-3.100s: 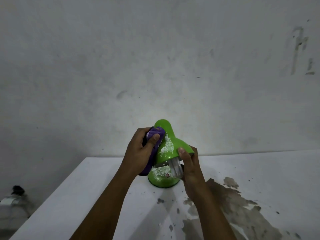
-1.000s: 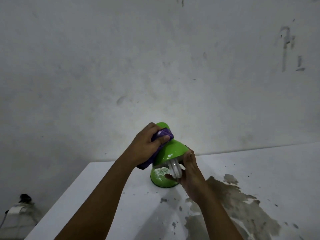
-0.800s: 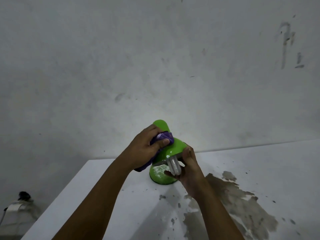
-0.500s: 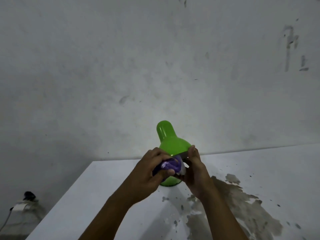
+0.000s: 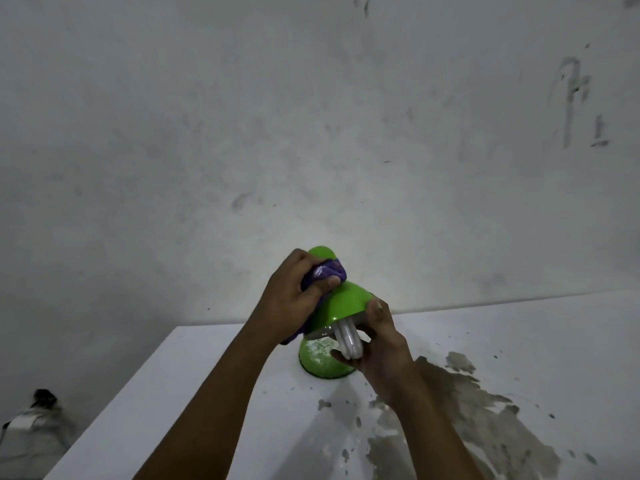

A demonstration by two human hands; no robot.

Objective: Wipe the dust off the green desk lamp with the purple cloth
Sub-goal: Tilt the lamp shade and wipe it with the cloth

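Left hand [image 5: 291, 299] has the purple cloth [image 5: 327, 271] bunched up and pressed on the neck of the green desk lamp [image 5: 343, 299], which sits near the desk's [image 5: 207, 393] back edge. Right hand [image 5: 377, 344] grips the shade's rim, fingers curled under by the white bulb [image 5: 349, 337], and the round base's still dusty.

Single head-worn wide-angle view, looking forward and slightly down. Stained grey plaster wall [image 5: 311, 116] fills upper two thirds. White paint-chipped table top [image 5: 519, 341] runs along bottom, near. Both forearms enter from lower edge, meet at close range, just below centre. Floor glimpsed lower left. No second view.
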